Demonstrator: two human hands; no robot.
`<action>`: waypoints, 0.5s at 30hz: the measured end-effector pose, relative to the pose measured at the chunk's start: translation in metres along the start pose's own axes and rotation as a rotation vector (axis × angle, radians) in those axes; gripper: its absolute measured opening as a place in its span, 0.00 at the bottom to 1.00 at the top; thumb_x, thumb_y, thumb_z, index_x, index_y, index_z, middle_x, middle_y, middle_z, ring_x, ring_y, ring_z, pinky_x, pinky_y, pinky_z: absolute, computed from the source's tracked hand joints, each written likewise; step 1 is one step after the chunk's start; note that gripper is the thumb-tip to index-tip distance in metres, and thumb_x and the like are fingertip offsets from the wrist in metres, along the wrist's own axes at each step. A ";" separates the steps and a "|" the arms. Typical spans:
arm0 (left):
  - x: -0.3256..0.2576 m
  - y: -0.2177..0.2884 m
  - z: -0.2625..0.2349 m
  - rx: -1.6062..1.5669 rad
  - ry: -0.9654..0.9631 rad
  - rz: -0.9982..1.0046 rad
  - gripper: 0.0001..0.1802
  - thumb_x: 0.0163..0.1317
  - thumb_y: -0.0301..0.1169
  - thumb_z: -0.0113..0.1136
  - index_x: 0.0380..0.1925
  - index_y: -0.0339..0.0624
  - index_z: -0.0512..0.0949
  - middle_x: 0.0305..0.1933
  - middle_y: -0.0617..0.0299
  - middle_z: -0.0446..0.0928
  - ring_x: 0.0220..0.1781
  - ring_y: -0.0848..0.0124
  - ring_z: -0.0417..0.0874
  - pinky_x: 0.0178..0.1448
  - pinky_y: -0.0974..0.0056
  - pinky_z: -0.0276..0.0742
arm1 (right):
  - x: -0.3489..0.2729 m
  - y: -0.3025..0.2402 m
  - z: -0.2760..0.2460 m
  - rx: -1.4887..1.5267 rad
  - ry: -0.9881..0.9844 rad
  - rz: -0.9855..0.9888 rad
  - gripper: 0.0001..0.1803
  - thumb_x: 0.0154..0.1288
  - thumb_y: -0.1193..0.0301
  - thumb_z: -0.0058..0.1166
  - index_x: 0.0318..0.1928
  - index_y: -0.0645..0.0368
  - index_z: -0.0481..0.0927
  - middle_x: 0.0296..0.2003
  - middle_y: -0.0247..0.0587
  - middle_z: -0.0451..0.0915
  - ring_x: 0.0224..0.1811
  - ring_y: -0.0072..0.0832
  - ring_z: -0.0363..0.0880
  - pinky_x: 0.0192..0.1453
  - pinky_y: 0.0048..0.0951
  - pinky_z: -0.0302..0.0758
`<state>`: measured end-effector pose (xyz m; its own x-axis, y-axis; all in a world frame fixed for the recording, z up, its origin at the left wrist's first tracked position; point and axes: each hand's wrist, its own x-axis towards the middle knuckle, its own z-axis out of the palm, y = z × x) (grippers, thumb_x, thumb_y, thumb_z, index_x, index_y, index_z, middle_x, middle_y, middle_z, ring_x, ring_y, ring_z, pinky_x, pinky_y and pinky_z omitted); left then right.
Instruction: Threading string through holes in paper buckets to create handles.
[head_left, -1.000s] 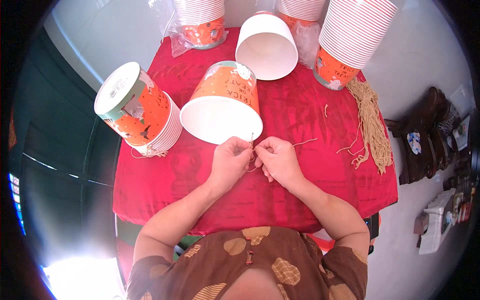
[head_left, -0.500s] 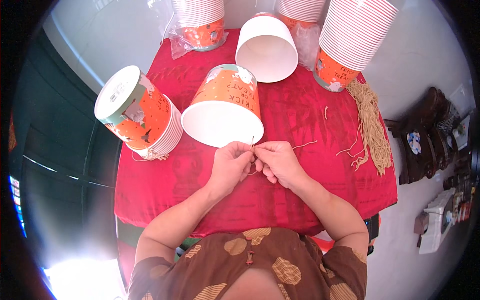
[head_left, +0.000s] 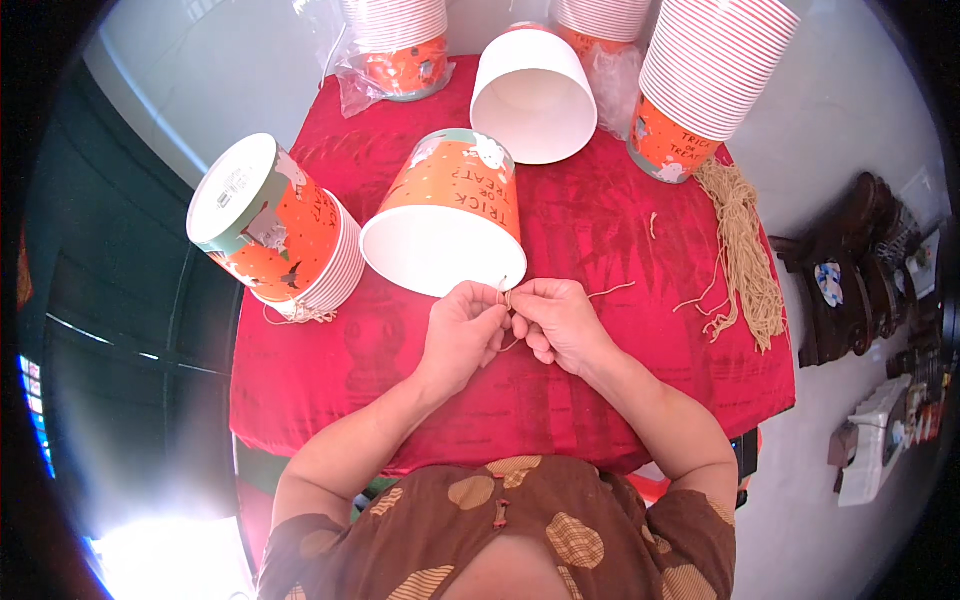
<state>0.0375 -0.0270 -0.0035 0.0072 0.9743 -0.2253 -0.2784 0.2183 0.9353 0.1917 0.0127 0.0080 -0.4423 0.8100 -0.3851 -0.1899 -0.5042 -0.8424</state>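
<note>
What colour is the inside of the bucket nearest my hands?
The inside is white, clearest in head view.

Wears a deep brown top (head_left: 450, 525), scattered with large rounded patches (head_left: 575, 541) in tan and ochre, a few looking nearly plain, others crossed by fine darker stripes or a checked grid. Fastens at the chest with a small reddish closure (head_left: 500, 512), knotted or toggle-like in shape though too small to make out fully, set just below a neckline (head_left: 500, 539) cut in an open curve. Has short, loose sleeves (head_left: 692, 530) in the same patterned brown cloth, ending above the elbows, with forearms (head_left: 383, 430), left hand (head_left: 465, 328) and right hand (head_left: 562, 325) bare
</note>
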 end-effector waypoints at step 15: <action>-0.001 0.002 -0.001 0.007 -0.008 0.000 0.03 0.67 0.22 0.52 0.40 0.36 0.71 0.26 0.61 0.77 0.15 0.80 0.70 0.14 0.76 0.60 | 0.002 0.009 0.003 -0.186 0.041 -0.041 0.10 0.70 0.73 0.50 0.30 0.64 0.78 0.18 0.35 0.75 0.08 0.16 0.65 0.08 0.19 0.60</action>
<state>0.0356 -0.0278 -0.0015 0.0148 0.9747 -0.2231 -0.2722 0.2187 0.9371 0.1865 0.0088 0.0004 -0.4006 0.8421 -0.3611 -0.0404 -0.4099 -0.9112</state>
